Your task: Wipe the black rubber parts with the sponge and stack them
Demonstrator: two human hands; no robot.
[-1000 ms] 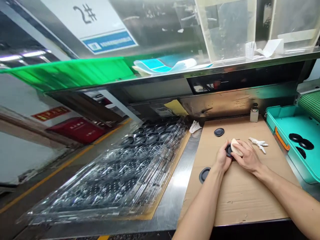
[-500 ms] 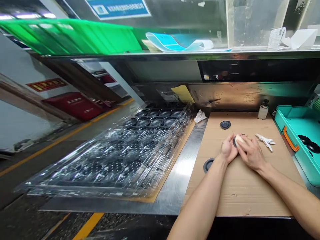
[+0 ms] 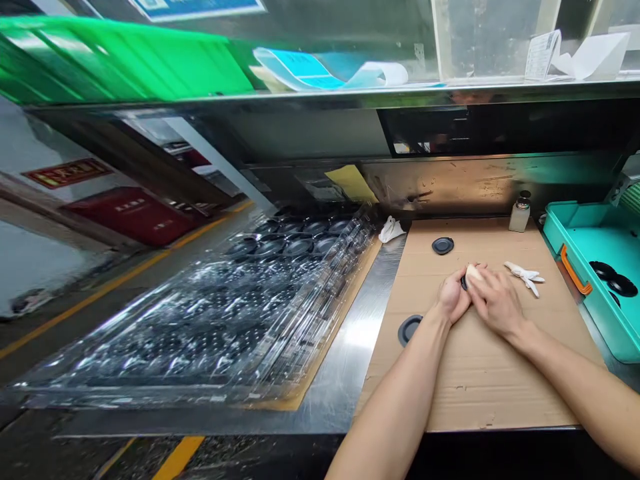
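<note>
My left hand (image 3: pixel 453 297) is closed around a small black round part (image 3: pixel 464 283), mostly hidden by my fingers. My right hand (image 3: pixel 501 308) presses a cream-white pad (image 3: pixel 471 274) against that part; whether the pad is cloth or sponge I cannot tell. Both hands meet above a cardboard sheet (image 3: pixel 480 393). Beyond them lies a black round disc (image 3: pixel 443 246). Another black disc (image 3: pixel 409 329) rests beside my left forearm, partly covered by it. Crumpled white cloth (image 3: pixel 525 275) lies to the right of my right hand.
Clear plastic trays (image 3: pixel 210 313) with black discs in the far rows stand on the left. A small bottle (image 3: pixel 520 213) is at the back. A teal bin (image 3: pixel 613 327) holding black rings borders the right side. Overhead runs a metal shelf (image 3: pixel 350 100) with a green crate (image 3: pixel 115 63).
The camera view has shifted slightly, so the scene sits further left and higher. My hands stay together on the black part, with the pad against it.
</note>
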